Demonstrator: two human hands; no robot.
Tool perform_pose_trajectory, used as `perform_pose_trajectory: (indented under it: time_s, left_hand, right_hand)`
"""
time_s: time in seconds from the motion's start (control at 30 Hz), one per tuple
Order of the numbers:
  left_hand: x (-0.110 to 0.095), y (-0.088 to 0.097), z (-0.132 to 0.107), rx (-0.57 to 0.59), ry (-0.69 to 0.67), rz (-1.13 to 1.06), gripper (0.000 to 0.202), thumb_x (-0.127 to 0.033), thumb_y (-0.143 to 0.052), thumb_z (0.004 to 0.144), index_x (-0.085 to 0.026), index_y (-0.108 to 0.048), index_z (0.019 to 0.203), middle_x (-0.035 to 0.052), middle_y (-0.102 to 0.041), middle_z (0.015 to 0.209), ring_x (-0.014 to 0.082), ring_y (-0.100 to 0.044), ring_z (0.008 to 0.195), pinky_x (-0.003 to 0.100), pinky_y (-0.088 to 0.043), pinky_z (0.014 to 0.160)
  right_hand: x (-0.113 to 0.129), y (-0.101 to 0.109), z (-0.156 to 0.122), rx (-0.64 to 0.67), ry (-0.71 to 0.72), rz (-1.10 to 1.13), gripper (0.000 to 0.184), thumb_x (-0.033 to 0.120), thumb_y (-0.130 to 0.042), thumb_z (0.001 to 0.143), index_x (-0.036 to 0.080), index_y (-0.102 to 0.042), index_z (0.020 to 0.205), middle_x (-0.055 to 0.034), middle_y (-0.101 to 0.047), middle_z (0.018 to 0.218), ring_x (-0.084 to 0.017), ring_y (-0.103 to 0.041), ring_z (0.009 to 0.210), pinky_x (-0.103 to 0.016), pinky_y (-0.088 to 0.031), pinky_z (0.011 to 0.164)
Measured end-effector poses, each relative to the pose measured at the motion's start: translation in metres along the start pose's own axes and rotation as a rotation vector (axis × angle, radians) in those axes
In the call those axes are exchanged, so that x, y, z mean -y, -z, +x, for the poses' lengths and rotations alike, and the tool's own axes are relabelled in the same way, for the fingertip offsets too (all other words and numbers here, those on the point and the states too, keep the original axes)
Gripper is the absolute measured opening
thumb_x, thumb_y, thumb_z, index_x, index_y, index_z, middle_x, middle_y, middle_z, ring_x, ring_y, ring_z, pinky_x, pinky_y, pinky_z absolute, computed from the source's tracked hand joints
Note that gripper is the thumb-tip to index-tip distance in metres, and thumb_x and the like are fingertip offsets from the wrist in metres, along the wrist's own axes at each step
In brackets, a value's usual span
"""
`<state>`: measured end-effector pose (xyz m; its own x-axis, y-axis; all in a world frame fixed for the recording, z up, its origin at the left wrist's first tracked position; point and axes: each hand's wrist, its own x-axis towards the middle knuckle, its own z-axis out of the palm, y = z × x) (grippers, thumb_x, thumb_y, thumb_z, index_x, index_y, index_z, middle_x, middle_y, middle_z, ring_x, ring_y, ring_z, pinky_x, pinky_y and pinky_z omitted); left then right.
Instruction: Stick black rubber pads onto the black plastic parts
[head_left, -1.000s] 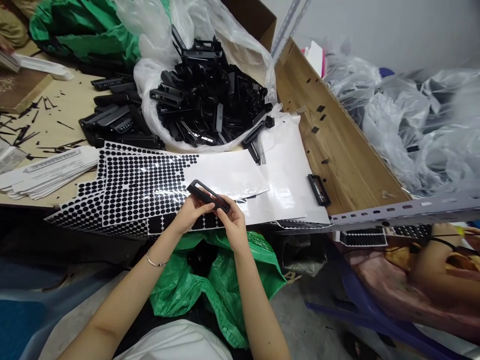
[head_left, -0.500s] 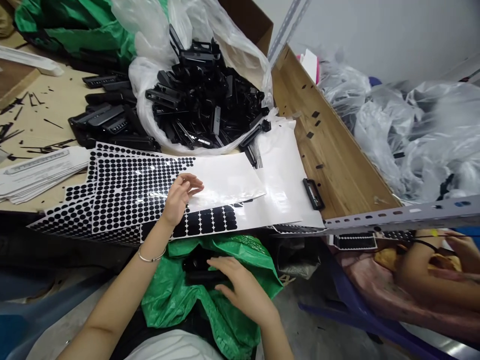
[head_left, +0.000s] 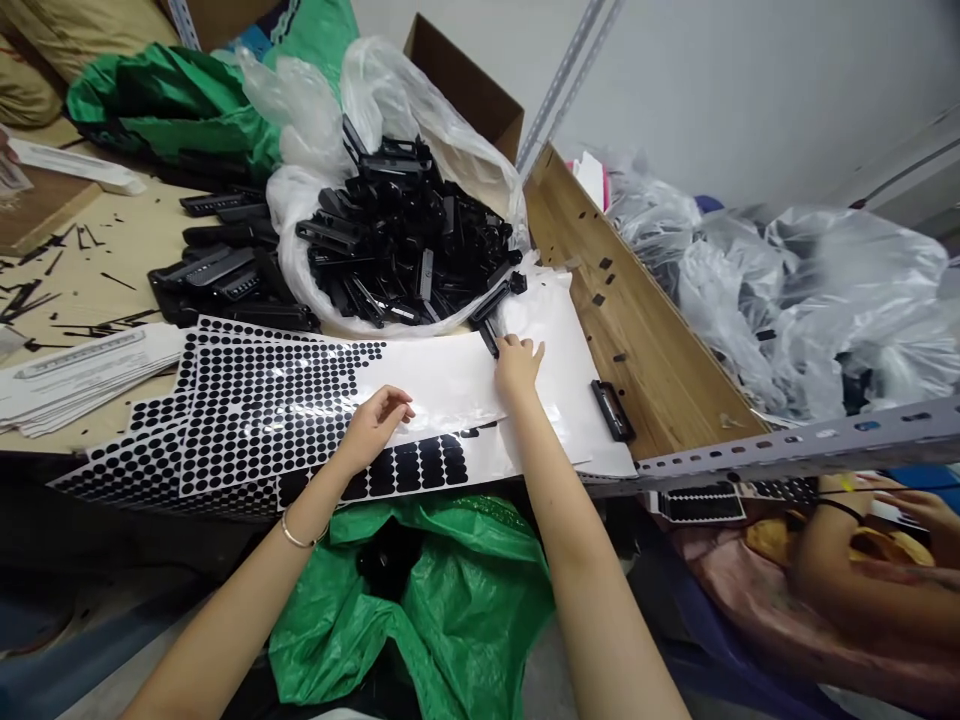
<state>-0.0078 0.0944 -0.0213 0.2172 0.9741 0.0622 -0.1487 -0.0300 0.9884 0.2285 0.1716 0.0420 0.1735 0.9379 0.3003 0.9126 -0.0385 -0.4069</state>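
My left hand [head_left: 377, 428] hovers over or rests on the sheet of round black stickers [head_left: 262, 410], near its peeled white part. Its fingers are loosely curled and apart, with nothing visible in them. My right hand [head_left: 519, 368] reaches to the front edge of the pile of black plastic parts [head_left: 405, 240], which sits in a clear plastic bag [head_left: 289, 240]. Its fingers are spread, the tips beside a single black part [head_left: 489, 336]; whether they touch it is unclear. Below the table edge, a green woven bag [head_left: 472, 600] hangs open with something dark inside.
More black parts [head_left: 217, 270] lie left of the bag, near a stack of printed paper strips [head_left: 82, 375]. A wooden board [head_left: 637, 310] and perforated metal rail [head_left: 795, 435] border the right side. One black part [head_left: 612, 410] lies by the board. A co-worker's arm [head_left: 847, 560] is at right.
My right hand has moved from the green bag up to the front of the parts pile. My left hand has stayed over the sticker sheet. The whole view has shifted slightly.
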Motion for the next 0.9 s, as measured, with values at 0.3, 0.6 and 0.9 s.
perform_pose_trajectory:
  time_s: [0.3, 0.6, 0.9]
  left_hand:
    - [-0.001, -0.002, 0.001, 0.031, 0.007, 0.031, 0.014, -0.034, -0.061, 0.083, -0.021, -0.062, 0.088, 0.0035, -0.069, 0.08, 0.019, -0.066, 0.077, 0.033, -0.052, 0.075]
    - [-0.001, -0.002, 0.003, 0.035, 0.012, -0.047, 0.017, -0.036, -0.066, 0.08, -0.02, -0.064, 0.088, 0.0057, -0.071, 0.088, 0.0194, -0.066, 0.081, 0.033, -0.053, 0.077]
    - [-0.005, -0.003, 0.0, 0.144, -0.022, -0.324, 0.05, -0.038, -0.082, 0.067, -0.02, -0.061, 0.11, 0.008, -0.072, 0.096, 0.0222, -0.07, 0.089, 0.036, -0.058, 0.08]
  right_hand:
    - [-0.031, -0.008, 0.023, 0.003, -0.055, 0.276, 0.021, 0.006, -0.052, 0.074, 0.019, -0.067, 0.066, -0.0101, -0.07, 0.09, -0.03, -0.051, 0.114, -0.064, -0.011, 0.114]
    - [-0.024, 0.048, -0.037, 0.311, -0.069, 0.971, 0.015, 0.03, -0.059, 0.073, 0.02, -0.062, 0.084, -0.0056, -0.066, 0.093, -0.019, -0.068, 0.08, -0.047, -0.055, 0.088]
    - [0.031, -0.003, -0.119, 0.913, -0.175, 1.429, 0.026, 0.039, -0.074, 0.072, 0.017, -0.062, 0.077, -0.0008, -0.06, 0.076, -0.01, -0.054, 0.058, -0.038, -0.061, 0.067]
